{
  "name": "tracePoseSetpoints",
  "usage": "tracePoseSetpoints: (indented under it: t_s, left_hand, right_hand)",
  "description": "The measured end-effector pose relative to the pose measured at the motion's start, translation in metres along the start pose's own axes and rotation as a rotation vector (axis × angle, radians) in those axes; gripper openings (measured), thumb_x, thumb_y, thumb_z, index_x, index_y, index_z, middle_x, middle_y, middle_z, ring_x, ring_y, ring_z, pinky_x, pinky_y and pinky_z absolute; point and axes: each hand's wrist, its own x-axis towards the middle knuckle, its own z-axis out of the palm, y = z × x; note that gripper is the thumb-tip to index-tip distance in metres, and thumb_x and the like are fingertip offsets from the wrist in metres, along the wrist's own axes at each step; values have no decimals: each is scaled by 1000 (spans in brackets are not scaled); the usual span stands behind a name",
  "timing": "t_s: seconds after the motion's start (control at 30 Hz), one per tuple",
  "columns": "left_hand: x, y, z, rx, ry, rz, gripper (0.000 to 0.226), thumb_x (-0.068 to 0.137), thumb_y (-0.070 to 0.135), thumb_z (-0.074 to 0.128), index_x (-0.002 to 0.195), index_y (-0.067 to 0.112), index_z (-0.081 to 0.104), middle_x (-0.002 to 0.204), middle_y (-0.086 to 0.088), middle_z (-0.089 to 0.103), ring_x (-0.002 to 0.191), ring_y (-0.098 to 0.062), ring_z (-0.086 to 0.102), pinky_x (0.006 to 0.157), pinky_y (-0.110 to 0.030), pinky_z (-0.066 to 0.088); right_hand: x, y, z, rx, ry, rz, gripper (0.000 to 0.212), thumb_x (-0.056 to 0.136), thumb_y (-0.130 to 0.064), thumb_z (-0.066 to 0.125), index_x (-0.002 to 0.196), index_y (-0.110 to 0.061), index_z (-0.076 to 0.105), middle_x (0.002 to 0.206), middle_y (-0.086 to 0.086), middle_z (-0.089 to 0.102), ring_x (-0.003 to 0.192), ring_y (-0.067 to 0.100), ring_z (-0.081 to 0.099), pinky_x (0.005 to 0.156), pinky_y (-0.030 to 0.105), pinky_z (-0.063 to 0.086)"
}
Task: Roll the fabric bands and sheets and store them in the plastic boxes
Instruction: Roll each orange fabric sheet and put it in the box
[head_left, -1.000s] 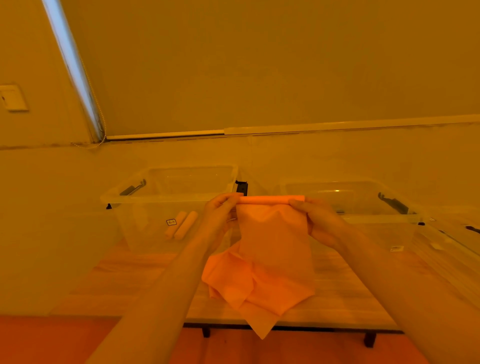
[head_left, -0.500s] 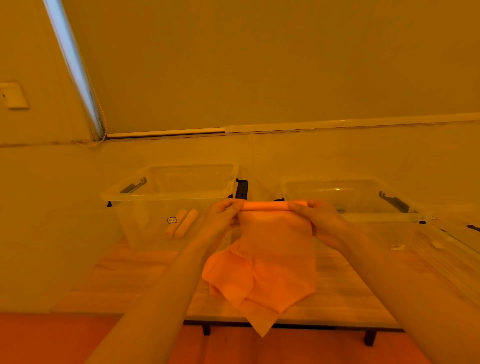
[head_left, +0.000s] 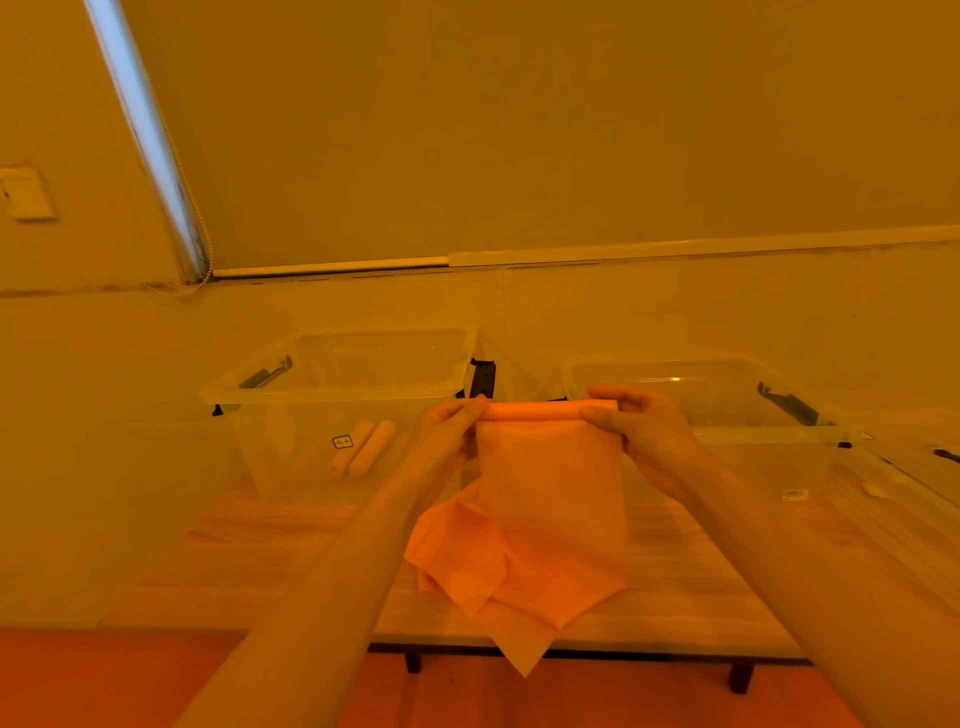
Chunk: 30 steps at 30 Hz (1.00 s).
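An orange fabric sheet (head_left: 550, 499) hangs in the air above the table, its top edge wound into a thin roll (head_left: 535, 410). My left hand (head_left: 447, 441) pinches the roll's left end and my right hand (head_left: 644, 431) pinches its right end. The sheet's loose lower part lies crumpled on the wooden table (head_left: 260, 561), with one corner hanging over the front edge. Two clear plastic boxes stand behind: the left box (head_left: 291, 395) holds two rolled bands (head_left: 363, 454), and the right box (head_left: 737, 441) shows nothing inside.
A clear lid (head_left: 914, 457) lies at the table's far right. A black clip (head_left: 483, 376) sits between the boxes. The wall rises just behind them, and the table's front edge runs below the sheet.
The roll has grown slightly thicker and the hanging sheet has been drawn up a little. Both hands stay at the roll's ends.
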Motion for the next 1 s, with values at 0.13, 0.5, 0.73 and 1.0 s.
tracePoseSetpoints:
  t_s: [0.13,0.5,0.73,1.0]
  left_hand:
    - [-1,-2,-1,102,-3,22,19,95,24,54,106,12,65,112,-14,64,102,-26,62,83,-33,55]
    - [-1,-3,-4,234,29,172,14,94,25,56,101,23,68,105,-1,66,100,-18,62,81,-29,54]
    - [-4,2,-5,120,-6,118,18,90,19,61,104,28,68,113,-1,64,100,-17,64,73,-24,56]
    - [-2,1,0,19,-22,12,27,96,35,50,113,21,66,122,-10,60,111,-30,58,90,-43,53]
  right_hand:
    - [1,1,-1,-10,-6,19,30,82,-2,69,110,-9,64,101,10,65,86,20,64,62,23,57]
    - [1,-1,0,-52,-106,101,18,87,-6,64,100,-18,66,112,10,63,98,24,64,67,27,57]
    - [-1,2,1,-13,-108,105,19,84,-5,67,102,-11,67,112,14,64,98,24,64,63,23,56]
    - [0,1,1,-98,-85,79,15,84,-8,67,97,-16,68,110,12,65,99,25,64,70,27,55]
